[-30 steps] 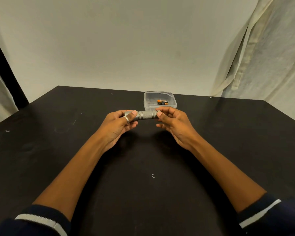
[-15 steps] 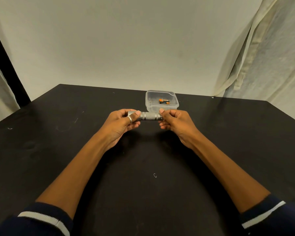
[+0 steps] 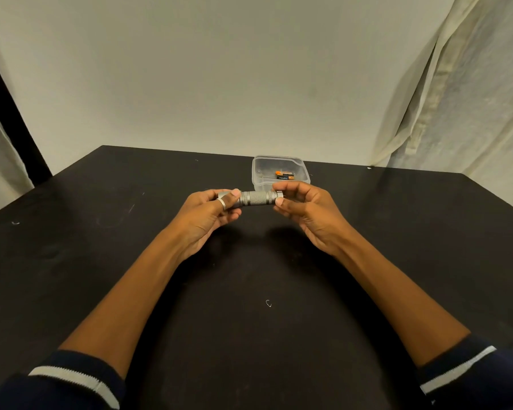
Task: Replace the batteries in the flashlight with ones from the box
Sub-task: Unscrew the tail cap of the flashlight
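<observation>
Right hand (image 3: pixel 305 213) fingers have re-gripped the flashlight (image 3: pixel 256 198) end cap; left hand (image 3: pixel 208 214) clamps the opposite end. Long axis runs left-right (above table (image 3: pixel 101 261)), box (image 3: pixel 279 170) just beyond.

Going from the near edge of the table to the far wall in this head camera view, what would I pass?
Striped sleeve cuffs → small pale scrap on the table → left hand and right hand holding the flashlight → clear plastic box with batteries → far edge of the black table.
</observation>
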